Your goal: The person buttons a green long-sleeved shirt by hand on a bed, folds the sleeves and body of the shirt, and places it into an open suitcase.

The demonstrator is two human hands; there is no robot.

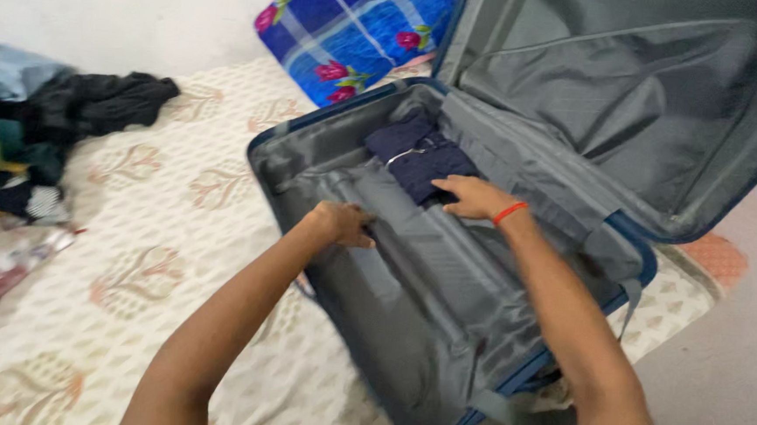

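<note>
Below us, we see an open hard-shell suitcase point(441, 330) with blue edges and smooth grey fabric lining lying on a bed point(159, 225) covered in a cream floral sheet. Its long axis runs from lower right to upper left. A folded navy garment point(413, 153) sits in the far end of the lower half. Our right hand point(476, 197), with a red wristband point(510, 213), rests flat and open on the garment's near edge. Our left hand point(343, 222) presses the lining just beside it, fingers curled, holding nothing we can make out.
</note>
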